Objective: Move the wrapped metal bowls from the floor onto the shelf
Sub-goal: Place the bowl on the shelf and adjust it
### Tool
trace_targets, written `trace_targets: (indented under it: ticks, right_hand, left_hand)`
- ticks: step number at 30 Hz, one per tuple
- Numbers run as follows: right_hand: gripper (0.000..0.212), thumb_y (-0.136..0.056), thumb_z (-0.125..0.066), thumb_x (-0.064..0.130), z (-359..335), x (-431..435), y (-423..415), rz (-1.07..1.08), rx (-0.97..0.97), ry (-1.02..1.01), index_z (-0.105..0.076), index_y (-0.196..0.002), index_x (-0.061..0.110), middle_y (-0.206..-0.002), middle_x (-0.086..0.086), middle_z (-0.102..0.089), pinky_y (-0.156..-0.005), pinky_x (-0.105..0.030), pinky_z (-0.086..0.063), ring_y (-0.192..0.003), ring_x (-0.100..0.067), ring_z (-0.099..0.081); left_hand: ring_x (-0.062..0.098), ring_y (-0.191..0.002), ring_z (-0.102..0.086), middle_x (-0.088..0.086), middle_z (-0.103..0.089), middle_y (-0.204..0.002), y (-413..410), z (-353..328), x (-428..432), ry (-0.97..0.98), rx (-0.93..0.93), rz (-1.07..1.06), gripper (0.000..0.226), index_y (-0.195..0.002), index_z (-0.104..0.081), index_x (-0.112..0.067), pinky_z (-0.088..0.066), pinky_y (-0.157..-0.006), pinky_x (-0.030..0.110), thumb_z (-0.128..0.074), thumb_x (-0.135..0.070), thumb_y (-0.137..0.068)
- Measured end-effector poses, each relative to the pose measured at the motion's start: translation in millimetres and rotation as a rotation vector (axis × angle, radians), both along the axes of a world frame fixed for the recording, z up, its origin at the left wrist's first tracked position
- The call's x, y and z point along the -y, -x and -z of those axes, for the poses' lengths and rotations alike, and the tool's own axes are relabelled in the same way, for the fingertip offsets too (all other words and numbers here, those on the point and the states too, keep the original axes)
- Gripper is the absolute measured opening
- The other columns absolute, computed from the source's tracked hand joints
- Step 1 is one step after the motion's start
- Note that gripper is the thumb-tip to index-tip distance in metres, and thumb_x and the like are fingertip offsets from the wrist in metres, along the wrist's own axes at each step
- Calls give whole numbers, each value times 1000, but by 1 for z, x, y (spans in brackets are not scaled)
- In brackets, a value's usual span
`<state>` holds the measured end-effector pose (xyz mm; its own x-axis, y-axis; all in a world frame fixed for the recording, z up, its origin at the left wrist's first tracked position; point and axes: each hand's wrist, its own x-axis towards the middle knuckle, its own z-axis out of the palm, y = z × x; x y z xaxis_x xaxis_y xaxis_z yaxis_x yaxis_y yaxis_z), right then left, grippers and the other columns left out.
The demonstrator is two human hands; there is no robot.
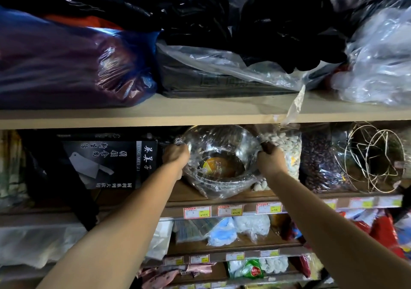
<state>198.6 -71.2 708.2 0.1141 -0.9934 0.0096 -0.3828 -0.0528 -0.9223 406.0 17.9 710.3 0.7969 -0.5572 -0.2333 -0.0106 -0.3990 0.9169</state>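
A stack of metal bowls wrapped in clear plastic point(219, 164) stands tilted on its side on the wooden shelf point(178, 194), its open mouth toward me and a yellow label showing inside. My left hand point(175, 157) grips the left rim through the wrap. My right hand point(270, 160) holds the right rim the same way. Both arms reach up from below. The bowls' lower edge rests on the shelf board, under the beige shelf point(200, 110) above.
A black knife box point(106, 164) stands left of the bowls. A bag of white beans point(287, 148), a bag of dark beans point(318, 162) and wire racks point(375, 157) crowd the right. Plastic bags point(222, 44) fill the shelf above; price tags point(196, 212) line the edge.
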Motion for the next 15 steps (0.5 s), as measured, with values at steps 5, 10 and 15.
trace_targets:
  ticks: [5,10,15]
  right_hand:
    - [64,-84,-42,-6,5,-3,-6,-45,-223,111,-34,-147,4,-140,-20,-50,-105,-47,-44,-124,-38,-50]
    - [50,-91,-47,7,-6,-5,-6,-74,-347,96,-39,-140,-3,-131,-24,-56,-99,-41,-47,-117,-38,-55]
    - [32,-92,-49,24,-13,-20,2,-97,-535,302,-65,-103,-1,-112,-24,-67,-101,-46,-43,-112,-40,-57]
  left_hand:
    - [33,-84,-66,22,-67,-106,-6,4,8,-9,-39,0,31,-105,-62,-1,-57,-69,40,-46,-26,-94]
    - [30,-77,-66,19,-69,-102,-12,-7,4,-103,-66,119,28,-107,-64,-6,-53,-59,34,-55,-26,-89]
    - [33,-61,-68,16,-66,-91,6,-49,-6,-401,451,331,20,-90,-61,-3,-57,-42,35,-62,-20,-80]
